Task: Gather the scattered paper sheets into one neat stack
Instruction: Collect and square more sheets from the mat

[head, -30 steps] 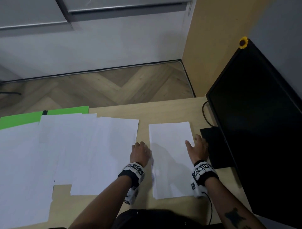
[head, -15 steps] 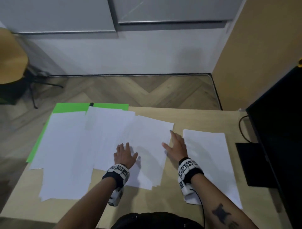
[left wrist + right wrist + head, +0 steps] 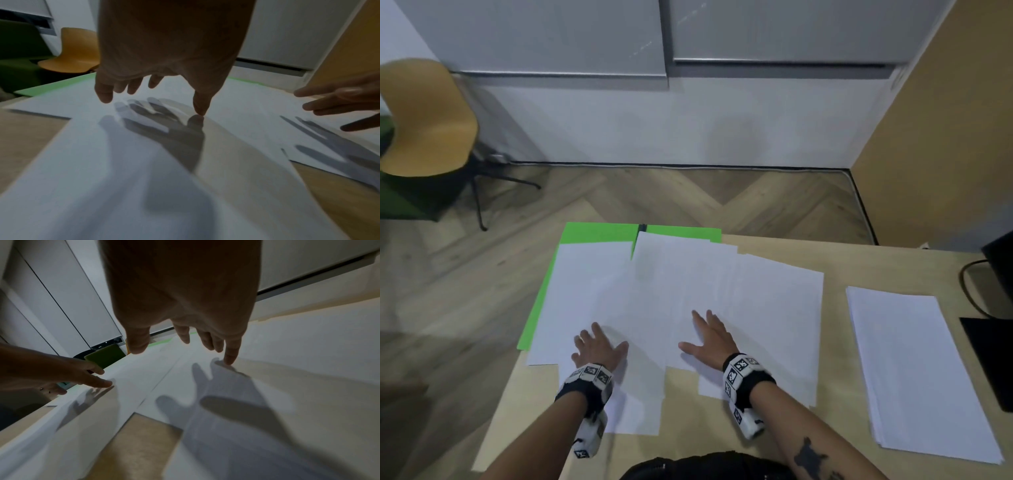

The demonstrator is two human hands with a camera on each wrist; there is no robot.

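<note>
Several white paper sheets (image 3: 688, 291) lie overlapped and askew across the middle of the wooden table (image 3: 893, 270). A squared stack of sheets (image 3: 914, 370) lies apart at the right. My left hand (image 3: 599, 346) hovers spread just over the left sheets; in the left wrist view only the thumb tip (image 3: 200, 110) touches the paper (image 3: 123, 162). My right hand (image 3: 709, 335) is spread over the middle sheets, and its little fingertip (image 3: 229, 361) meets the paper (image 3: 277, 386). Neither hand holds anything.
A green folder (image 3: 599, 233) lies under the left sheets at the table's far edge. A black monitor (image 3: 1000, 253), its base (image 3: 989, 356) and a cable (image 3: 969, 291) stand at the far right. An orange chair (image 3: 428, 120) is on the floor beyond the table's left.
Both hands have left the right-hand stack and moved left onto the scattered sheets. The camera has turned left too, so the monitor is now almost out of view.
</note>
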